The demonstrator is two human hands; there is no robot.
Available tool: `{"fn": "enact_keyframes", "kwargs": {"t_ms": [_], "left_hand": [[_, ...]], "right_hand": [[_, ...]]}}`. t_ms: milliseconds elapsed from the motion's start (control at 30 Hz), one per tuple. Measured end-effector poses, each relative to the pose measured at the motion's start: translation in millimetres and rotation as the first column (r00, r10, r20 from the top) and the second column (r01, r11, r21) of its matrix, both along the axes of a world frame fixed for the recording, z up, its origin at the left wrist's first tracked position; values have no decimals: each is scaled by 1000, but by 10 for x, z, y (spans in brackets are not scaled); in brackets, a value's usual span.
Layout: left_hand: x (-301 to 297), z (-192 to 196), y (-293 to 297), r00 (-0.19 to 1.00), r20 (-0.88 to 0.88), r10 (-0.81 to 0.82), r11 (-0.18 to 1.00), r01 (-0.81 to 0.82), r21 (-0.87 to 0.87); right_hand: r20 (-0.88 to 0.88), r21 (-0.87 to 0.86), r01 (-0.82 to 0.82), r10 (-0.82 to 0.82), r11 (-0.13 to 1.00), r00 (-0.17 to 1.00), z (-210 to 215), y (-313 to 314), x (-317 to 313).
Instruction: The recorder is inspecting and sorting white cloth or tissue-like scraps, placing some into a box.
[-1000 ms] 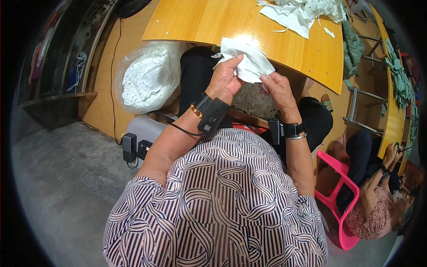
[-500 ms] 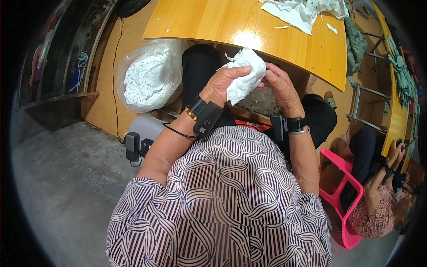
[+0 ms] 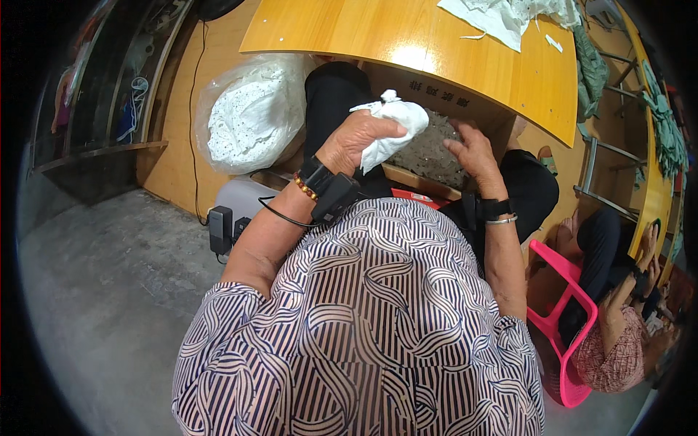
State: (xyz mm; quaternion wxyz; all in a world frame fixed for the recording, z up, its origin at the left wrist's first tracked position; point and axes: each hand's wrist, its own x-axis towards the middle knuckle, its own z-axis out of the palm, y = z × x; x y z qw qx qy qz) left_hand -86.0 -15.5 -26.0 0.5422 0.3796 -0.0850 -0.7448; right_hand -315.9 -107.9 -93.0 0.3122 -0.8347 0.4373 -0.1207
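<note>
Now left hand (image 3: pixel 360 142) grips bunched white cloth (image 3: pixel 392 131); right hand (image 3: pixel 472 152) spread, empty.

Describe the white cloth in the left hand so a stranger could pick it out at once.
Start at the wooden table and drop to its near edge. There the left hand grips a bunched white cloth. Unlike the loose white fabric on the tabletop and the bagged white material to the left, it is balled up and held.

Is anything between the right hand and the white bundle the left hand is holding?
Nothing visible. The left hand grips the bunched white cloth. The right hand is open beside it, apart from it, with only a bare gap over the speckled grey material on the lap.
</note>
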Motion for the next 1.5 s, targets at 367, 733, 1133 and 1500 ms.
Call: {"fn": "enact_keyframes", "kwargs": {"t_ms": [367, 733, 1133, 1500], "left_hand": [[-141, 126, 112, 839, 318, -442, 896, 433, 102], [-162, 149, 90, 773, 373, -513, 840, 542, 32], [-224, 34, 74, 836, 80, -543, 834, 548, -69], [-29, -274, -72, 939, -338, -60, 982, -6, -191]], "right_hand": [[523, 378, -362, 126, 852, 843, 744, 28, 553], [446, 463, -87, -147, 882, 883, 518, 61, 333], [297, -34, -142, 146, 989, 944, 337, -42, 369], [531, 724, -303, -221, 620, 818, 459, 92, 489]]}}
